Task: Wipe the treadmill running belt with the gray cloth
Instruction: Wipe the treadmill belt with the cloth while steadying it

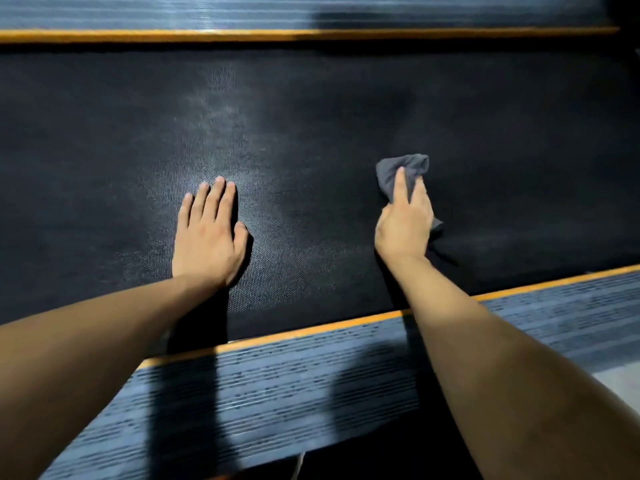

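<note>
The dark textured running belt (329, 109) fills the middle of the head view from left to right. My left hand (207, 233) lies flat on it, palm down, fingers straight and together. To the right, my right hand (405, 220) grips the crumpled gray cloth (403, 168) and holds it against the belt. The cloth bunches out beyond my fingertips, and a corner of it sticks out by the wrist. A pale, dusty sheen shows on the belt around and beyond my left hand.
A ribbed blue-gray side rail (311, 382) with an orange edge strip (311, 329) runs along the near side of the belt under my forearms. A matching rail (173, 12) with an orange strip (242, 34) borders the far side.
</note>
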The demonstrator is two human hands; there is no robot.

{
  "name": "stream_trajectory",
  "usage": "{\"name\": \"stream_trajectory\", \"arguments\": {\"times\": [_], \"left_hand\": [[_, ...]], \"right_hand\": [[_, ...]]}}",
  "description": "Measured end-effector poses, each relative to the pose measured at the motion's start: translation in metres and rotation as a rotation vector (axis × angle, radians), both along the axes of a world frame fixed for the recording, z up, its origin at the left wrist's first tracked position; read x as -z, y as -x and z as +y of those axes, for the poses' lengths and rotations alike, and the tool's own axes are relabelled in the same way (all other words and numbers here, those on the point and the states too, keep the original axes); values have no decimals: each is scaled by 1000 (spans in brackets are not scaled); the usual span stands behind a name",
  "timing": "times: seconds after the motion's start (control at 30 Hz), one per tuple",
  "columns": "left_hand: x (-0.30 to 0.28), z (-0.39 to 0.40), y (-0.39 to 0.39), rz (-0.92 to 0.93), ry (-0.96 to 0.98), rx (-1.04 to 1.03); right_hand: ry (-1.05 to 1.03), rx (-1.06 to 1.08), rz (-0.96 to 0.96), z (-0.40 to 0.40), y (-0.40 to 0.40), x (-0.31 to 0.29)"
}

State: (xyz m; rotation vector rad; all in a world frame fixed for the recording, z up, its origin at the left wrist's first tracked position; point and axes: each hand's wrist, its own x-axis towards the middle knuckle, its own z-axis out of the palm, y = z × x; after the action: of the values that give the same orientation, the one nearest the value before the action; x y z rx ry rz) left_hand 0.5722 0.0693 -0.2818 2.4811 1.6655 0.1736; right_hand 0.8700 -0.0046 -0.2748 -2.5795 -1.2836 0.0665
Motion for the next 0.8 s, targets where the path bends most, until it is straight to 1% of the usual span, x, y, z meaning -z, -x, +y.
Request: {"name": "stream_trajectory", "arguments": {"times": [0.07,0.17,0.23,0.27,0.33,0.4,0.43,0.53,0.57,0.63,0.7,0.77,0.8], "left_hand": [[0,-1,0,1,-1,-2],[-1,-1,-1,-5,6,3],[-2,-1,0,-18,13,5],[-2,-1,1,-19,14,2],[-2,-1,0,-23,-4,9],[-2,0,-1,-28,-6,15],[-2,0,0,-22,1,12],[0,0,0,-8,2,8],[-1,1,-1,-16,1,6],[-2,0,-2,-20,9,2],[-1,-1,-1,-20,2,-9],[-2,-1,-1,-21,2,-12],[-2,-1,-2,-14,7,-12]], "right_hand": [[-28,-79,-2,3,36,-2],[-68,-346,67,-3,123,-7],[-33,-433,121,-11,164,-11],[-13,-457,131,-13,170,-13],[4,-577,73,-8,151,-19],[101,-717,-24,-7,111,-26],[175,-718,-39,-9,87,-32],[337,-502,-44,-15,9,-44],[385,-467,-47,-18,-14,-47],[460,-536,-67,-28,-42,-56],[405,-654,-160,-33,-59,-59],[331,-712,-278,-33,-68,-57],[294,-732,-288,-32,-70,-53]]}}
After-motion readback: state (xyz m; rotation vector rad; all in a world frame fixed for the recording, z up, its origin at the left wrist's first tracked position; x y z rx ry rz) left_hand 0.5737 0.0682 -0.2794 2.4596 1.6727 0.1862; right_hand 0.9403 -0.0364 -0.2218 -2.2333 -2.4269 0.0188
